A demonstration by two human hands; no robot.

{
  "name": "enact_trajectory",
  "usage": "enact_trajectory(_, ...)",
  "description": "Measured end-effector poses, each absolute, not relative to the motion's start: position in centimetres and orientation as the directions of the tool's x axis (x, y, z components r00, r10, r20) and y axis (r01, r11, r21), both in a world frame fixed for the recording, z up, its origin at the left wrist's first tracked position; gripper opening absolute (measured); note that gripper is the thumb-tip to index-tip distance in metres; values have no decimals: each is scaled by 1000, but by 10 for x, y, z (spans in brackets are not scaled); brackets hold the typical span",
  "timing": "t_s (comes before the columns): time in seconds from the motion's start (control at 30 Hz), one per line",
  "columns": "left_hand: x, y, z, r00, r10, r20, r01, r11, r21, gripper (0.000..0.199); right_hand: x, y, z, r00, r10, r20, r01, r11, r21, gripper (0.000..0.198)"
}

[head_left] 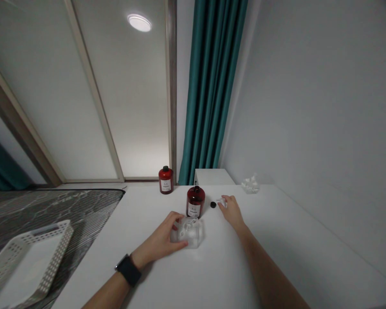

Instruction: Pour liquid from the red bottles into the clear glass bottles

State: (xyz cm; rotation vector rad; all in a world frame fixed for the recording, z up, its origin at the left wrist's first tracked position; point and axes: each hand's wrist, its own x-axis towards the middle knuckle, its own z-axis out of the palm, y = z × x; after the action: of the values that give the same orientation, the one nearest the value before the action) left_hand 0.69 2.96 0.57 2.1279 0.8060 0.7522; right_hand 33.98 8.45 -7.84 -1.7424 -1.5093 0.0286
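My left hand (169, 238), with a dark watch on the wrist, grips a clear plastic container (193, 234) from its left side, low over the white table. Just behind it stands a dark red bottle (195, 201) with a white label. My right hand (232, 210) pinches a small clear piece (223, 201), too small to name, to the right of that bottle. A round black cap (213, 205) lies on the tabletop between the bottle and my right fingers. Farther back on the left is a second red bottle (166, 180), upright with a black cap on.
Crumpled clear plastic (250, 184) lies at the table's (212, 274) back right, near the wall. Behind the far edge is a white box-like piece (214, 176). A white perforated basket (48, 257) sits lower left over a grey striped surface (86, 210). A teal curtain (214, 86) hangs behind.
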Motion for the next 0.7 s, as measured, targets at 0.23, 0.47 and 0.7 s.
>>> enact_trajectory(0.23, 7, 30, 5, 635, 732, 247, 309, -534, 787, 58, 341, 84, -77, 294, 826, 480, 786, 76, -613, 32)
enact_trajectory(0.47, 7, 29, 8, 635, 732, 246, 312, -535, 786, 58, 341, 81, -71, 333, 815, 475, 730, 96, -677, 33)
enact_trajectory(0.7, 7, 29, 6, 634, 733, 245, 312, -532, 787, 59, 331, 73, -46, 373, 774, 511, 673, 154, -724, 34)
